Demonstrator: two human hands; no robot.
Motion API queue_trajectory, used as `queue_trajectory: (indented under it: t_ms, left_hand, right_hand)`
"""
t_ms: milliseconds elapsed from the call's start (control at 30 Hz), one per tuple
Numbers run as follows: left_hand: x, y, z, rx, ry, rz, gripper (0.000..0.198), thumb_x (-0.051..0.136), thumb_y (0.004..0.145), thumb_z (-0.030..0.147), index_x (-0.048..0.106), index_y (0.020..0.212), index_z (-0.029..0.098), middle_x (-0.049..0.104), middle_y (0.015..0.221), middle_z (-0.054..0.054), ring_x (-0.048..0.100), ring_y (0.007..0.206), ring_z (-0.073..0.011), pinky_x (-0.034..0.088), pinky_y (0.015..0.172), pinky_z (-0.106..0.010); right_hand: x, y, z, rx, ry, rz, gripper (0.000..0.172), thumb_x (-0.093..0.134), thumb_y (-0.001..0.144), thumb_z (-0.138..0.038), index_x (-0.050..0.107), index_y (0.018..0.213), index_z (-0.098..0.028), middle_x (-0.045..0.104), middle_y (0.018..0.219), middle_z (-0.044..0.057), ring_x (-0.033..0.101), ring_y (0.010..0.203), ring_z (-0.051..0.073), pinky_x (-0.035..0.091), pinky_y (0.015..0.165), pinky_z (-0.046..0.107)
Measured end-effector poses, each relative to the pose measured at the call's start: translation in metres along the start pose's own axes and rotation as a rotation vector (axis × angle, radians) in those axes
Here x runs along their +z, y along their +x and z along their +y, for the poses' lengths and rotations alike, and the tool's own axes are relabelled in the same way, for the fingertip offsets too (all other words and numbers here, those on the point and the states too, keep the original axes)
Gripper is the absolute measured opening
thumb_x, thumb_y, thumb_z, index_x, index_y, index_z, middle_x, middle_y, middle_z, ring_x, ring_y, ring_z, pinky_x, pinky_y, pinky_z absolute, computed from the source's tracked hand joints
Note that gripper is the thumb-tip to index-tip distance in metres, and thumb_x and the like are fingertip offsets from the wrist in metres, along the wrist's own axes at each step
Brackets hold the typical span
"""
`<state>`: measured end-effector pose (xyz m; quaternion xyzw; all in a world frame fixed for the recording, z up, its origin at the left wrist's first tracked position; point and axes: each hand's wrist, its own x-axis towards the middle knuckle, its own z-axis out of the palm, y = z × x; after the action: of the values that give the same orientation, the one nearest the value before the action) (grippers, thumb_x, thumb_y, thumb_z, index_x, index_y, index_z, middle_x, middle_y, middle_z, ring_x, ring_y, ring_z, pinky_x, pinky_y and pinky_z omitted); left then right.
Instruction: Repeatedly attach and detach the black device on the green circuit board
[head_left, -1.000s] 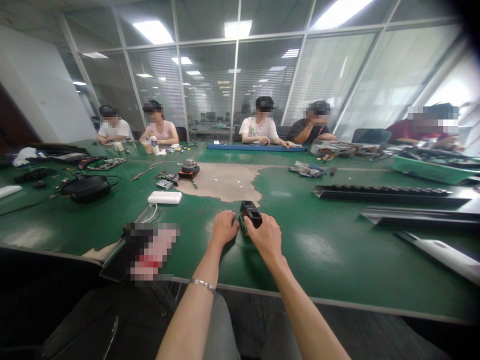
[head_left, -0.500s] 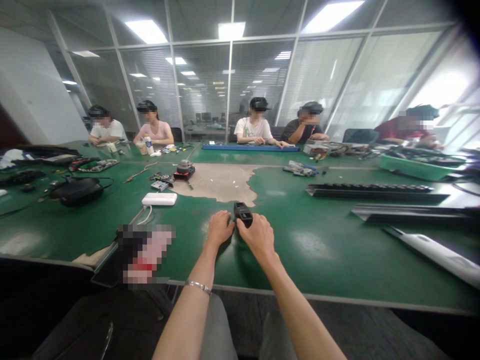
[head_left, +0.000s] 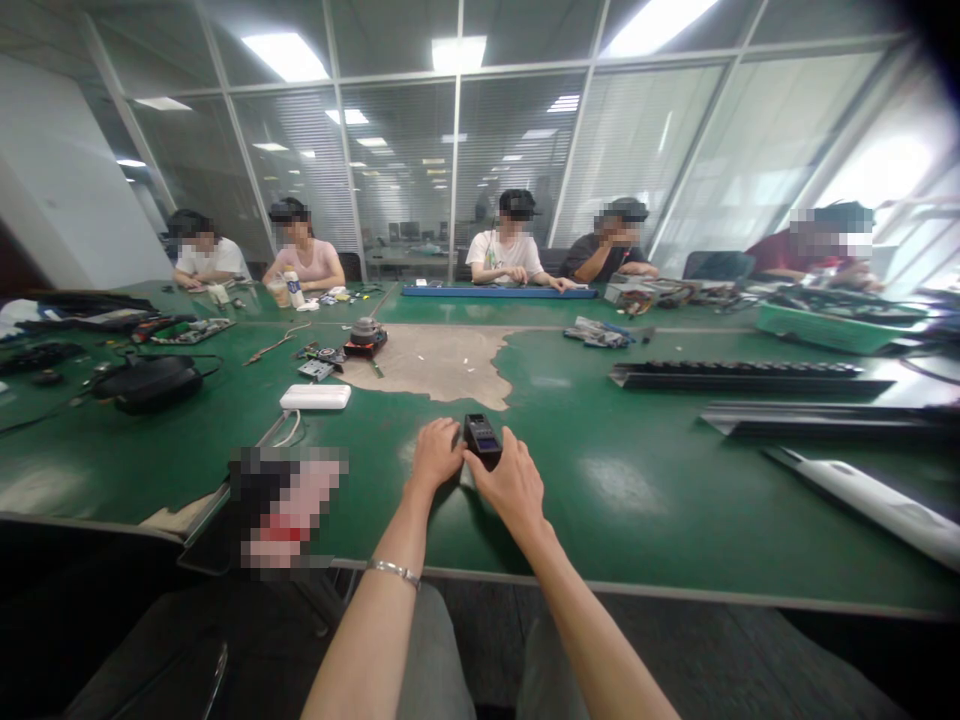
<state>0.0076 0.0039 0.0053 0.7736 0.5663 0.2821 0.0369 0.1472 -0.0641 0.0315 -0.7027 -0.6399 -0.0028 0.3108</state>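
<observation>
A small black box-shaped device (head_left: pixel 481 438) with a pale bluish face sits just above the green table (head_left: pixel 645 500), held between both my hands. My right hand (head_left: pixel 506 485) wraps its fingers around the device from the right and below. My left hand (head_left: pixel 435 455), fingers curled, presses against the device's left side. A thin bracelet (head_left: pixel 394 571) circles my left wrist. The underside of the device is hidden by my fingers.
A white power bank (head_left: pixel 315 397) with a cable lies to the left, a black pouch (head_left: pixel 154 383) farther left. Long black rails (head_left: pixel 739 376) and a white bar (head_left: pixel 870 497) lie on the right. Several people sit along the far edge. A worn bare patch (head_left: pixel 442 365) marks the table's middle.
The device has turned in my hands, so its pale face now points up. Both hands have stayed together at the same spot on the table.
</observation>
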Motion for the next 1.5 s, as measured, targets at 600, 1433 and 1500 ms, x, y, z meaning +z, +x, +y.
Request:
queue_trajectory:
  t_ms: [600, 1433, 1500]
  left_hand:
    - [-0.002, -0.001, 0.002, -0.006, -0.017, 0.013, 0.057, 0.051, 0.085, 0.029, 0.038, 0.140, 0.023, 0.048, 0.139, -0.009, 0.041, 0.129, -0.0239, 0.031, 0.108, -0.041]
    - [0.002, 0.000, 0.001, -0.004, 0.020, 0.009, 0.043, 0.047, 0.088, 0.038, 0.056, 0.125, 0.018, 0.053, 0.135, -0.012, 0.046, 0.126, -0.0244, 0.033, 0.108, -0.040]
    - [0.005, 0.000, 0.000, -0.009, 0.014, 0.028, 0.043, 0.048, 0.088, 0.037, 0.055, 0.125, 0.018, 0.053, 0.134, -0.012, 0.046, 0.126, -0.0238, 0.033, 0.108, -0.040]
  right_hand:
    - [0.005, 0.004, -0.005, 0.031, 0.041, -0.019, 0.040, 0.051, 0.083, -0.048, 0.055, 0.110, -0.019, 0.059, 0.101, 0.009, 0.058, 0.093, 0.022, 0.042, 0.078, 0.030]
    - [0.007, 0.009, -0.009, 0.087, 0.039, -0.012, 0.042, 0.047, 0.084, -0.054, 0.059, 0.096, -0.016, 0.061, 0.094, 0.012, 0.060, 0.088, 0.023, 0.042, 0.076, 0.031]
    - [0.004, 0.012, -0.011, 0.084, 0.067, 0.016, 0.043, 0.046, 0.084, -0.054, 0.059, 0.097, -0.016, 0.061, 0.094, 0.012, 0.060, 0.087, 0.023, 0.041, 0.076, 0.031]
